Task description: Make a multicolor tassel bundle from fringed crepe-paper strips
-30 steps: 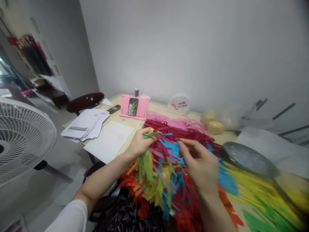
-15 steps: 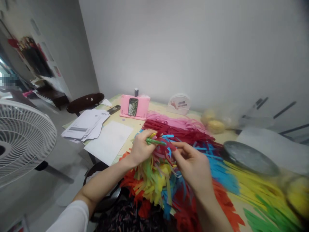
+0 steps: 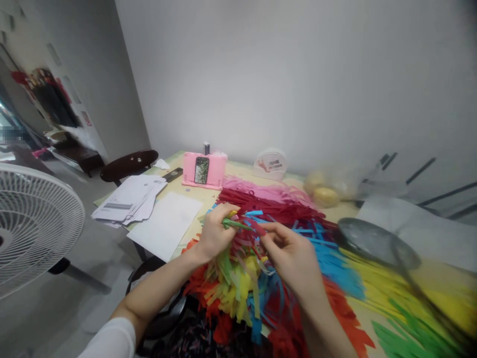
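Observation:
My left hand (image 3: 215, 231) is closed round the top of a bundle of coloured paper strips (image 3: 238, 278) whose green, yellow, blue and red ends hang down over the table edge. A green strip (image 3: 234, 224) pokes out to the right from its fingers. My right hand (image 3: 294, 256) is just right of it, fingers pinched on a red strip (image 3: 258, 229) at the bundle's top. Both hands hover over rows of loose paper strips on the table (image 3: 208, 196): dark red strips (image 3: 276, 209), blue strips (image 3: 331, 253), pink strips (image 3: 268, 190).
A pink stand with a phone (image 3: 203, 170) sits at the table's far side, with white papers (image 3: 128, 199) and a blank sheet (image 3: 166, 223) to the left. A white fan (image 3: 33, 223) stands at the left, a dark stool (image 3: 128, 164) behind. A grey pan-like object (image 3: 376, 243) lies at the right.
My right hand moved left to the bundle and closed on a red strip. My left hand kept its hold and barely shifted. The view tilted slightly.

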A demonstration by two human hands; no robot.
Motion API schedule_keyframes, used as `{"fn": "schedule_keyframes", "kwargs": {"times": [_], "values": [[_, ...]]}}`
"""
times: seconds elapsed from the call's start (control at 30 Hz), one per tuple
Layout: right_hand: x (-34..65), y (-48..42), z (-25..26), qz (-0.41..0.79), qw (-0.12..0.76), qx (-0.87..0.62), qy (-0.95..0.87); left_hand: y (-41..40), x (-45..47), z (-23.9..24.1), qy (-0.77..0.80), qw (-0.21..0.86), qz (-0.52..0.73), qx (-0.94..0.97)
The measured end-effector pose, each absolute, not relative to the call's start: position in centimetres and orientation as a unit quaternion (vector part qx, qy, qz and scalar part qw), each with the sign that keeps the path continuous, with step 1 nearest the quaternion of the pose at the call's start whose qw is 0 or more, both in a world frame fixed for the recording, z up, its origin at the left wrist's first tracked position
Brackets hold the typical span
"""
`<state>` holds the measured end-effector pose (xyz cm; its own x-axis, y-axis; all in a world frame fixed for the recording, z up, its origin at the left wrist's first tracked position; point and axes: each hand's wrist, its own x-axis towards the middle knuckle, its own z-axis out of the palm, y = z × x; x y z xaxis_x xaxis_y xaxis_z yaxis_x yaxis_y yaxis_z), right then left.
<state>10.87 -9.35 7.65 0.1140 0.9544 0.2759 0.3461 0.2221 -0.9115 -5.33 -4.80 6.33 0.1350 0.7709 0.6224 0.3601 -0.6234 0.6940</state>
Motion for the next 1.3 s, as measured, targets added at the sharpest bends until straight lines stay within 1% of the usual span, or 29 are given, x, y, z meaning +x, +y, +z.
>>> {"fn": "schedule_keyframes", "kwargs": {"times": [0.1,0.2,0.3,0.4,0.5,0.57,0.63,0.8,0.87,0.9,0.97,1.03,1.1,1.2,1.3], "values": [[11.0,-9.4,7.6,0.294,0.495,-0.560,-0.596,-4.8,-5.3,6.0,0.367,0.155,0.545,0.738],[11.0,-9.4,7.4,0.316,0.500,-0.564,-0.576,-4.9,-5.4,5.9,0.330,0.118,0.551,0.757],[11.0,-9.2,7.2,0.391,0.538,-0.531,-0.525,-5.1,-5.5,5.9,0.285,0.085,0.521,0.800],[11.1,-8.8,7.1,0.483,0.569,-0.473,-0.468,-5.2,-5.7,5.8,0.264,0.082,0.487,0.829],[11.4,-8.1,6.8,0.524,0.570,-0.451,-0.443,-4.9,-5.7,5.4,0.306,0.132,0.454,0.826],[11.7,-7.6,6.6,0.523,0.574,-0.451,-0.440,-4.5,-5.5,5.1,0.332,0.187,0.431,0.818],[12.0,-7.0,6.5,0.504,0.598,-0.451,-0.430,-3.9,-5.4,4.7,0.341,0.243,0.421,0.804],[13.9,-5.6,7.5,0.368,0.766,-0.402,-0.342,-1.7,-5.7,4.1,0.389,0.371,0.443,0.717],[14.7,-5.4,8.0,0.312,0.808,-0.386,-0.318,-0.7,-6.3,4.1,0.393,0.422,0.457,0.677],[14.9,-5.4,8.1,0.284,0.815,-0.388,-0.323,-0.3,-6.6,4.2,0.390,0.437,0.465,0.663],[14.6,-5.5,8.0,0.232,0.787,-0.424,-0.384,0.3,-7.2,4.4,0.385,0.441,0.485,0.650],[13.6,-5.7,7.6,0.214,0.713,-0.469,-0.476,0.6,-7.6,4.7,0.380,0.427,0.502,0.649],[12.1,-5.8,7.4,0.222,0.625,-0.497,-0.560,0.4,-7.7,4.9,0.370,0.406,0.516,0.658],[9.9,-5.3,7.3,0.218,0.528,-0.500,-0.651,-0.2,-7.5,4.9,0.350,0.379,0.509,0.689],[9.3,-4.5,7.4,0.210,0.487,-0.494,-0.689,-0.7,-7.9,5.0,0.335,0.391,0.482,0.709]]}}
